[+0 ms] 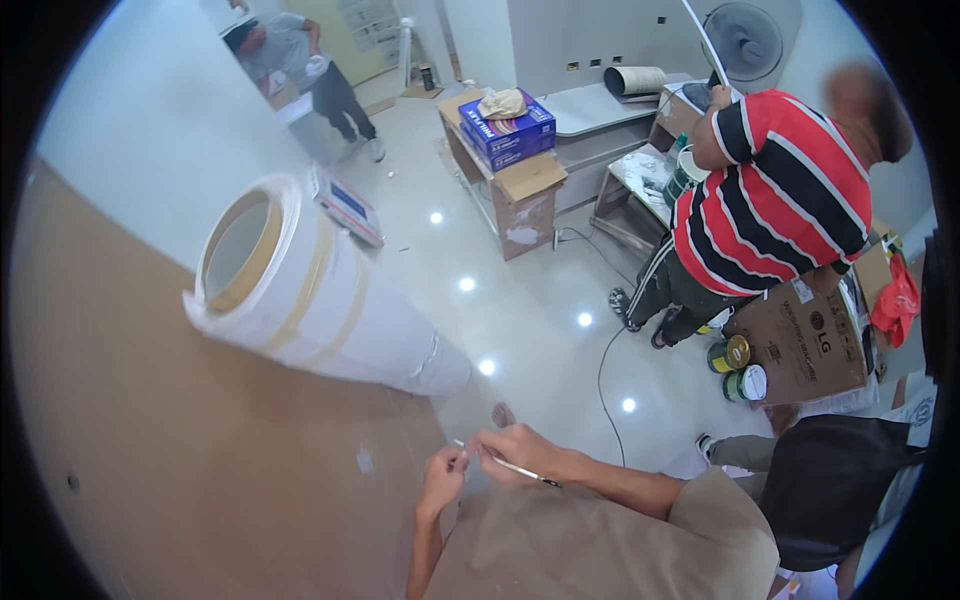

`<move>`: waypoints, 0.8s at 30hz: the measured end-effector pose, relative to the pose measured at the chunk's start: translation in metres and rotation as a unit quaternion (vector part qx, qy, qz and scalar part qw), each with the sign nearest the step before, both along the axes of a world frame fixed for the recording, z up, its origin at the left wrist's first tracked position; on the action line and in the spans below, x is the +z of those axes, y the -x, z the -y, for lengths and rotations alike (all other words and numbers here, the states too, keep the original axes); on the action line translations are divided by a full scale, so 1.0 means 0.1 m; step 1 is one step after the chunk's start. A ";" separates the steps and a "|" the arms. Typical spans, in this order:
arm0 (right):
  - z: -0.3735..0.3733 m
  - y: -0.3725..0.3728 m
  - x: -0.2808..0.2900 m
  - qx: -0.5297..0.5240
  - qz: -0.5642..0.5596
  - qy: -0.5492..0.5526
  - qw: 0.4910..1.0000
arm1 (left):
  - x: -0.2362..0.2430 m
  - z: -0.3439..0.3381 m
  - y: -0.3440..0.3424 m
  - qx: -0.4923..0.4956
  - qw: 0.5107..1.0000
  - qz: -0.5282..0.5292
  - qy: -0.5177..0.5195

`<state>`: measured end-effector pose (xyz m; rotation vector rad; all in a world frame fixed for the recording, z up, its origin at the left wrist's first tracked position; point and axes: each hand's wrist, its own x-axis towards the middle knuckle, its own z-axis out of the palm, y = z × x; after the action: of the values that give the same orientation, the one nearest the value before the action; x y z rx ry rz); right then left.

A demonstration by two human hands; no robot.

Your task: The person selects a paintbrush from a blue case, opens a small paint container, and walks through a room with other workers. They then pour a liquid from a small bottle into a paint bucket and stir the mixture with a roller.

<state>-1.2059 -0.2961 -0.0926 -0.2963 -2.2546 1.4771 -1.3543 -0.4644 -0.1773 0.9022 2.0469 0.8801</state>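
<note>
My right hand (515,452) is closed around a slim white pencil-like stick (520,470), whose dark end points back over my wrist. Close to the stick's pale front end, my left hand (443,480) has its fingers pinched together; whatever is between them is too small to make out. Both hands are in front of my brown-clad torso, at the lower middle. Beyond them to the left stands a large white wrapped roll (370,310) with a cardboard core and tan tape bands. It leans beside a broad brown panel (250,470).
A co-worker in a striped shirt (775,190) stands at the right, near a large carton (800,340) and paint cans (745,383). Another person (300,60) is at the far left. A cable (601,375) crosses the shiny floor. Someone with a dark bag (830,490) is close on my right.
</note>
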 end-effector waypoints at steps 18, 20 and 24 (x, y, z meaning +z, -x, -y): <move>-3.56 1.56 -0.16 -0.123 0.063 -0.115 0.984 | 0.11 -4.29 1.60 0.083 0.872 0.473 -0.099; -3.87 1.72 -0.14 -0.060 0.074 -0.112 0.989 | 0.15 -4.52 1.69 0.139 0.855 0.490 -0.100; -4.57 2.31 -0.09 0.041 0.081 -0.116 0.989 | 0.20 -5.06 2.16 0.314 0.805 0.467 -0.189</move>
<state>-1.4368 0.1609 -0.1016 -0.2625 -2.5683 1.2509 -1.5703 0.0411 -0.1573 -0.1434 1.2558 1.7063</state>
